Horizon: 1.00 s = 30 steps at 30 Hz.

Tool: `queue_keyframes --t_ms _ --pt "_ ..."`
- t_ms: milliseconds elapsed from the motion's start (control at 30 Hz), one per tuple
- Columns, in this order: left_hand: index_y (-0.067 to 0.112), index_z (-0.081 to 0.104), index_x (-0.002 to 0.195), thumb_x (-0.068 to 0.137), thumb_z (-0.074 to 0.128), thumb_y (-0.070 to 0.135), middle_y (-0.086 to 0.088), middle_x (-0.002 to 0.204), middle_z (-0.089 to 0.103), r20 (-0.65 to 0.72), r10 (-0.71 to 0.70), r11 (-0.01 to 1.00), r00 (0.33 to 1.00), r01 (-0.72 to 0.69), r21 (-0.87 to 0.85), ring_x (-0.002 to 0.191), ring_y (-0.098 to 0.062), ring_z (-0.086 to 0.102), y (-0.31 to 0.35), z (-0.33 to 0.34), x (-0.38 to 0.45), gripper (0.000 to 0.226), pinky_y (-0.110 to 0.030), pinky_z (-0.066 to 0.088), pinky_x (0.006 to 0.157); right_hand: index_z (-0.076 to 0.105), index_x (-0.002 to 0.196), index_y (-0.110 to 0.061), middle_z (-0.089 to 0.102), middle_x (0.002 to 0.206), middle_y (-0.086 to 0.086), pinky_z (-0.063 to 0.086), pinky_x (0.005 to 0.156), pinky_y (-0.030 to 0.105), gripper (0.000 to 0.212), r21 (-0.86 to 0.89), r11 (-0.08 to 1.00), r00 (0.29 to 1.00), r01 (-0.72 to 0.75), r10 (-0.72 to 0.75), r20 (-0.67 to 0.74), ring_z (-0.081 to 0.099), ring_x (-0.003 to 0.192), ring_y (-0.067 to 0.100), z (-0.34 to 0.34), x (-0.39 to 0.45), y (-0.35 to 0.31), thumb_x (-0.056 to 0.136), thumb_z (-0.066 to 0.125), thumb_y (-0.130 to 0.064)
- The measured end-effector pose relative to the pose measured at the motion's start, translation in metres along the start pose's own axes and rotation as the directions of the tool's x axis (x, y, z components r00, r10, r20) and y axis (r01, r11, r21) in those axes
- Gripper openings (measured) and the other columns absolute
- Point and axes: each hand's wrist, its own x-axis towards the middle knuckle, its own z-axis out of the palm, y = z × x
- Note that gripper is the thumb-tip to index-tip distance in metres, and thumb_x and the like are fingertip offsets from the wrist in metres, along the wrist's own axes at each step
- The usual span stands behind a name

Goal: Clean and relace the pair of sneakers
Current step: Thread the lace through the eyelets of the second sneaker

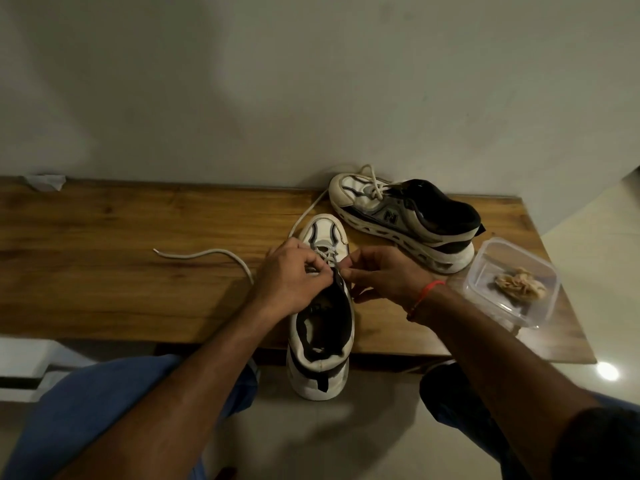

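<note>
Wooden table [104,237] against plain pale wall [242,81]; glossy tiled floor [346,438] below. Near sneaker [320,327] overhangs table's near edge, both hands pinching its lace [207,252]: left hand [289,277], right hand [384,271]. Second sneaker [405,216] far right; clear container [512,285] beside it.

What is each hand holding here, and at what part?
Both the left hand and right hand pinch the white lace at the near sneaker's eyelets, close to the tongue.

Clear tub [485,275], crumpled paper [46,181]
</note>
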Motion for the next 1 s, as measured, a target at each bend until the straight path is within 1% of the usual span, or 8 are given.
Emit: queue_keyframes --t_ms 67,167,300,400,533,633,733,1000 --pt "0.038 0.061 0.077 0.085 0.076 0.035 0.015 0.107 0.050 -0.022 0.029 0.992 0.999 -0.025 0.127 0.113 -0.009 0.044 0.002 -0.001 -0.001 0.018 -0.033 0.044 0.092 0.067 0.107 -0.007 0.072 0.102 0.013 0.060 0.081 0.037 0.016 0.014 1.000 1.000 -0.013 0.013 0.011 0.069 0.086 0.020 0.001 -0.001 -0.001 0.091 0.067 -0.010" --pt "0.035 0.064 0.084 0.087 0.075 0.036 0.013 0.111 0.050 -0.004 0.044 0.991 0.999 -0.043 0.128 0.114 -0.009 0.046 0.001 -0.003 -0.001 0.011 -0.034 0.047 0.094 0.065 0.110 -0.011 0.072 0.103 0.010 0.059 0.084 0.042 0.027 -0.051 0.999 1.000 -0.005 0.006 0.025 0.069 0.090 0.020 0.002 -0.001 -0.006 0.087 0.073 -0.023" --pt "0.031 0.069 0.090 0.090 0.072 0.031 0.011 0.114 0.055 0.028 0.058 0.997 0.998 -0.060 0.053 0.117 -0.011 0.050 -0.002 -0.004 0.001 0.003 -0.036 0.048 0.097 0.059 0.113 -0.021 0.067 0.101 0.001 0.060 0.079 0.038 0.042 -0.261 0.965 0.999 0.037 -0.025 0.048 0.067 0.094 0.019 0.005 -0.004 -0.009 0.079 0.080 -0.034" --pt "0.027 0.071 0.094 0.091 0.072 0.032 0.011 0.114 0.055 0.016 0.070 0.996 0.997 -0.070 0.050 0.117 -0.011 0.050 -0.004 -0.001 0.001 0.006 -0.037 0.049 0.098 0.058 0.113 -0.026 0.065 0.102 -0.002 0.060 0.078 0.032 0.038 -0.437 0.896 0.996 0.079 -0.092 -0.008 0.065 0.092 0.013 0.007 -0.005 -0.006 0.082 0.079 -0.029" --pt "0.029 0.070 0.092 0.089 0.073 0.035 0.013 0.110 0.053 -0.004 0.082 0.994 0.997 -0.081 0.067 0.114 -0.012 0.049 -0.004 -0.001 0.001 0.007 -0.038 0.050 0.095 0.065 0.106 -0.012 0.071 0.103 0.006 0.060 0.085 0.043 0.018 -0.165 0.986 0.999 -0.001 -0.007 -0.047 0.070 0.095 0.020 0.001 -0.005 -0.004 0.088 0.070 -0.013" --pt "0.030 0.070 0.088 0.088 0.074 0.036 0.014 0.107 0.053 -0.022 0.125 0.987 0.992 -0.122 0.100 0.112 -0.010 0.047 -0.005 -0.001 0.001 0.007 -0.039 0.048 0.095 0.067 0.100 -0.008 0.073 0.101 0.008 0.061 0.083 0.037 0.010 0.010 0.998 0.997 -0.060 0.060 -0.044 0.072 0.092 0.018 -0.003 -0.006 -0.005 0.091 0.065 -0.004" --pt "0.032 0.070 0.086 0.088 0.074 0.037 0.014 0.106 0.053 -0.027 0.167 0.980 0.986 -0.162 0.119 0.111 -0.009 0.046 -0.007 -0.002 0.000 0.008 -0.040 0.048 0.095 0.069 0.096 -0.010 0.074 0.098 0.006 0.062 0.075 0.030 0.009 0.072 0.993 0.994 -0.088 0.093 -0.058 0.073 0.086 0.014 -0.002 -0.005 -0.004 0.092 0.064 -0.004" --pt "0.034 0.070 0.089 0.088 0.074 0.037 0.014 0.108 0.053 0.034 0.142 0.985 0.989 -0.144 0.090 0.113 -0.010 0.045 -0.006 -0.011 0.002 0.005 -0.038 0.047 0.096 0.066 0.105 -0.005 0.073 0.105 0.012 0.062 0.079 0.040 0.012 0.216 0.963 0.982 -0.159 0.178 -0.071 0.074 0.092 0.023 0.001 0.003 0.002 0.093 0.062 -0.004"
